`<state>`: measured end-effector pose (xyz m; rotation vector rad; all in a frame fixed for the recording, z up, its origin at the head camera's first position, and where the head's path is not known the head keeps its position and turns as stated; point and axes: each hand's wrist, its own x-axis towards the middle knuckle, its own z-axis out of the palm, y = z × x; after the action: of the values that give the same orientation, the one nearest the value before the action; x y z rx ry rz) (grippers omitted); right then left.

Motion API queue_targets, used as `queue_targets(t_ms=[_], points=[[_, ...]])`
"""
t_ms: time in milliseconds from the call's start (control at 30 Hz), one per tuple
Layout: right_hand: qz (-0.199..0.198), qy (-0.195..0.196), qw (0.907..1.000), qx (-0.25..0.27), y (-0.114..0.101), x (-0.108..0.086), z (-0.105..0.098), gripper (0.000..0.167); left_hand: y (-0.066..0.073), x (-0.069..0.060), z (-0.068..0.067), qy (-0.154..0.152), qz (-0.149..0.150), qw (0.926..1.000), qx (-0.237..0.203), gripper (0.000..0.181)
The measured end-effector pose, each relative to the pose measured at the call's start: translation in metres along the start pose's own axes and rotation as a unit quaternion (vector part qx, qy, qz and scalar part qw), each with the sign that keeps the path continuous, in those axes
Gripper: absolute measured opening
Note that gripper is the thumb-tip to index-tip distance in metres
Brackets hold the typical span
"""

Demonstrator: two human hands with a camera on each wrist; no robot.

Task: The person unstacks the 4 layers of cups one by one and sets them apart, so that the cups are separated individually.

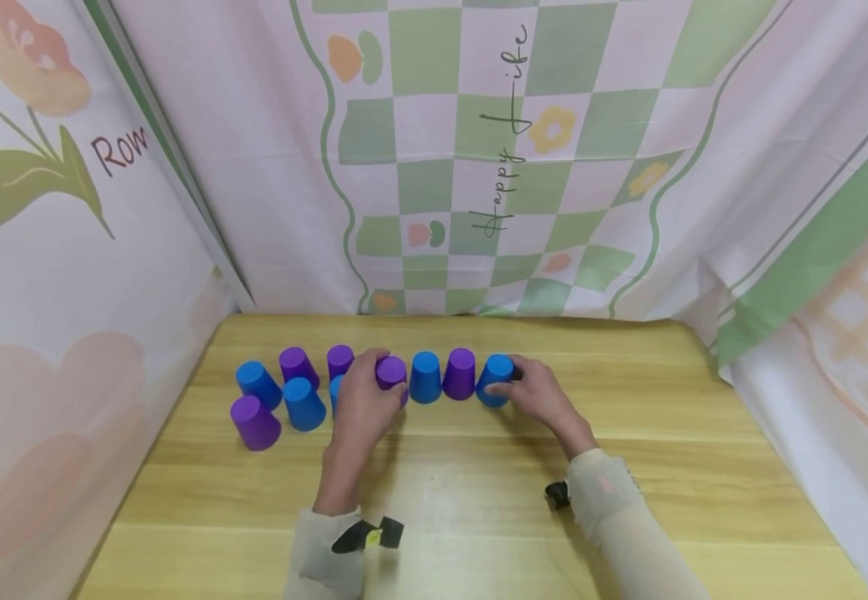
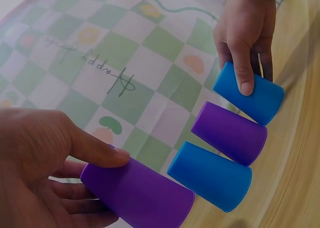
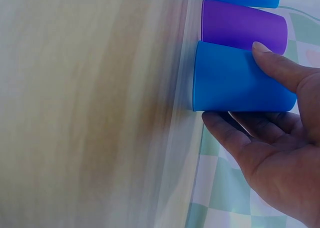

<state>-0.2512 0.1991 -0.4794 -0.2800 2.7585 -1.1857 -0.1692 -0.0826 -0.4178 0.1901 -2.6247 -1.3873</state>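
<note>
Four upside-down cups stand in a row on the table. My left hand grips the purple cup at the row's left end, thumb on its near side, fingers behind it. To its right come a blue cup and a purple cup. At the right end, my right hand holds a blue cup between thumb and fingers. In the left wrist view my left thumb lies on the purple cup. The right wrist view shows my right fingers along the side of the blue cup.
On the table's left, several more upside-down cups stand in two rows, among them a purple one and a blue one; my left hand partly hides another blue cup. A patterned curtain hangs behind the table.
</note>
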Motion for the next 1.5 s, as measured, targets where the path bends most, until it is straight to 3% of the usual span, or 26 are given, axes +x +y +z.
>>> queue_targets(t_ms=[667, 967, 1200, 1500], points=[[-0.005, 0.002, 1.0000, -0.005, 0.001, 0.000, 0.000, 0.055, -0.002, -0.011, -0.011, -0.017, 0.012, 0.9998, -0.003, 0.056], [0.004, -0.003, 1.0000, 0.002, 0.002, 0.000, 0.000, 0.057, -0.010, -0.014, -0.015, -0.026, -0.006, 0.9994, 0.021, 0.054], [0.004, -0.006, 1.0000, 0.000, 0.003, 0.001, 0.000, 0.060, -0.018, -0.020, -0.022, -0.026, -0.038, 0.9988, 0.017, 0.055], [0.002, -0.008, 1.0000, -0.003, 0.004, 0.002, 0.000, 0.061, -0.022, -0.028, -0.029, -0.036, -0.034, 0.9986, 0.019, 0.053]])
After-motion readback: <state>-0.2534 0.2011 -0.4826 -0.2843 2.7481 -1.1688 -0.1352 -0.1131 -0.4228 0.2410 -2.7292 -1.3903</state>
